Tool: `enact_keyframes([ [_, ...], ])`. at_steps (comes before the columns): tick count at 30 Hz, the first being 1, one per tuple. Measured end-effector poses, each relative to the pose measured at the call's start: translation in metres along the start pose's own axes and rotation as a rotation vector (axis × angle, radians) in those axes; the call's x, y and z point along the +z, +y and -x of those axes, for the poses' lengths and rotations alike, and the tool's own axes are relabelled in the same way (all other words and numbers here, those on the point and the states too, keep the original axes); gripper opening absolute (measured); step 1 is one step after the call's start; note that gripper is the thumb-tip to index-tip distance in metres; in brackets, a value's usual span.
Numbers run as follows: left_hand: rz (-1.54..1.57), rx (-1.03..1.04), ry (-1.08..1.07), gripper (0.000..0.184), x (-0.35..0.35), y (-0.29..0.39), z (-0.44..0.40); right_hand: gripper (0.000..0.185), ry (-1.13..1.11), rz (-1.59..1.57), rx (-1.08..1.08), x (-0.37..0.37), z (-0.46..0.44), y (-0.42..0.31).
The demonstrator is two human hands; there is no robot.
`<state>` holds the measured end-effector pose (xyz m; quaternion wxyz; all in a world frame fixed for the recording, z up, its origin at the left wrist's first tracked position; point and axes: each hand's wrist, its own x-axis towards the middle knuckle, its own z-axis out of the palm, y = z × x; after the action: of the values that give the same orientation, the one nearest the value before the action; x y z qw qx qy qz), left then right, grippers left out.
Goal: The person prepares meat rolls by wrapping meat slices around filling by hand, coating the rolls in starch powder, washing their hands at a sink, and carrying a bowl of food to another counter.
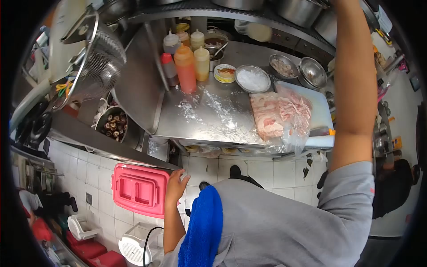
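Note:
My left hand (176, 184) hangs low beside my body, above the floor and near the pink lidded bin (140, 190). Its thumb and fingers are apart, with nothing visible in them. My right arm stretches up past the shelf, and the hand lies beyond the top edge. On the steel counter (178, 127) in front of me, sliced raw meat (273, 113) lies partly in clear plastic at the edge of a white cutting board (322, 104). Behind it stands a metal bowl of white powder (252, 79). White powder is also scattered over the counter.
Several squeeze bottles (185, 69) stand at the back left. A small dish (224, 73) and metal bowls (312, 72) line the rear. Pots (298, 11) sit on the shelf above. At left are a strainer (100, 58) and a mushroom pot (114, 124). Other people are at both sides.

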<state>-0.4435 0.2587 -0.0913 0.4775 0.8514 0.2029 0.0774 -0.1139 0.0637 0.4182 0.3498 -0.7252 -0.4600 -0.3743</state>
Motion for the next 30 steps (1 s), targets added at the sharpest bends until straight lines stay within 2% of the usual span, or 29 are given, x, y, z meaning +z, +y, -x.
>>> enact_keyframes([
  [4, -0.067, 0.022, -0.124, 0.035, 0.006, 0.014, -0.011, 0.027, 0.079, -0.079, 0.069, -0.007, 0.073, -0.005],
  [5, -0.082, 0.032, -0.141, 0.036, 0.008, 0.017, -0.015, 0.025, 0.055, -0.168, 0.207, -0.007, 0.094, -0.005],
  [7, -0.096, 0.042, -0.171, 0.036, 0.013, 0.025, -0.023, 0.029, -0.110, 0.020, 0.283, -0.008, 0.152, 0.046],
  [9, -0.088, 0.072, -0.200, 0.034, 0.018, 0.035, -0.033, 0.030, -0.159, -0.219, 0.565, -0.001, 0.204, 0.067],
  [10, -0.109, 0.138, -0.200, 0.034, 0.022, 0.038, -0.038, 0.032, -0.130, -0.121, 0.533, 0.004, 0.238, 0.099],
  [11, -0.111, 0.138, -0.208, 0.034, 0.026, 0.042, -0.043, 0.031, -0.232, 0.001, 0.641, 0.001, 0.263, 0.117],
  [12, -0.111, 0.164, -0.209, 0.034, 0.029, 0.049, -0.048, 0.029, -0.243, 0.017, 0.609, -0.001, 0.294, 0.147],
  [14, -0.112, 0.194, -0.219, 0.034, 0.038, 0.068, -0.056, 0.028, -0.427, 0.114, 0.762, -0.012, 0.348, 0.194],
  [16, -0.095, 0.185, -0.256, 0.034, 0.049, 0.094, -0.067, 0.026, -0.538, 0.236, 0.707, -0.015, 0.405, 0.240],
  [19, -0.054, 0.176, -0.321, 0.034, 0.067, 0.145, -0.088, 0.025, -0.665, 0.226, 0.726, -0.012, 0.429, 0.250],
  [21, -0.029, 0.172, -0.350, 0.034, 0.085, 0.174, -0.108, 0.026, -0.604, 0.223, 0.645, 0.000, 0.442, 0.259],
  [23, -0.049, 0.402, -0.310, 0.033, 0.103, 0.196, -0.127, 0.022, -0.682, 0.307, 0.580, 0.005, 0.443, 0.264],
  [24, -0.054, 0.394, -0.307, 0.033, 0.110, 0.210, -0.135, 0.022, -0.684, 0.297, 0.579, 0.004, 0.443, 0.274],
  [26, 0.020, 0.388, -0.352, 0.033, 0.123, 0.244, -0.151, 0.021, -0.773, 0.029, 0.557, 0.000, 0.437, 0.292],
  [27, 0.017, 0.381, -0.352, 0.033, 0.130, 0.261, -0.159, 0.021, -0.776, 0.022, 0.558, -0.006, 0.432, 0.296],
  [30, 0.036, 0.461, -0.423, 0.034, 0.161, 0.295, -0.192, 0.027, -0.876, -0.220, 0.880, -0.025, 0.393, 0.295],
])
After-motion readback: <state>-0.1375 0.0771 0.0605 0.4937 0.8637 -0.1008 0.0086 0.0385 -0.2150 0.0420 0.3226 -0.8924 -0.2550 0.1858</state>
